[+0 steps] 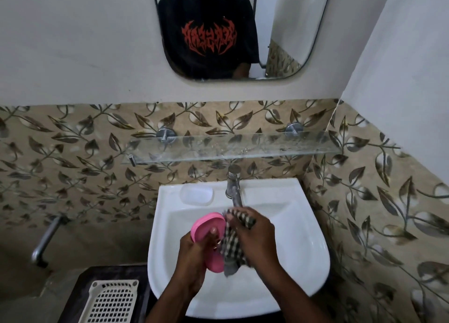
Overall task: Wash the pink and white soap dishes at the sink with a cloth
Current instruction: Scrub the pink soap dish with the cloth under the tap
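The pink soap dish (209, 240) is held over the basin of the white sink (298, 237), tilted on edge so that its long side runs from upper left toward lower right. The left hand (194, 257) is clamped on it from below and from the left: the thumb lies across the dish's inner face and the fingers wrap behind it, so the upper end of the dish sticks out above the grip and the lower end shows below the thumb. A second pink piece seems to sit against the first at the lower end, though the frame does not show clearly whether they are two parts.

Just to the right, touching the dish's right edge, hangs a black-and-white checked cloth (232, 245). The right hand (252, 235) is closed around it, the fingers bunching the top of the cloth directly under the spout of the metal tap (234, 186), while the loose end drapes down beside the dish.

The white soap dish (196, 194) rests on the sink's back ledge, left of the tap and well apart from both hands. Above the sink a glass shelf (230, 147) is fixed to the leaf-patterned tiles (73, 152), and a mirror (233, 30) hangs higher up. A cream plastic basket (111, 300) sits at lower left.
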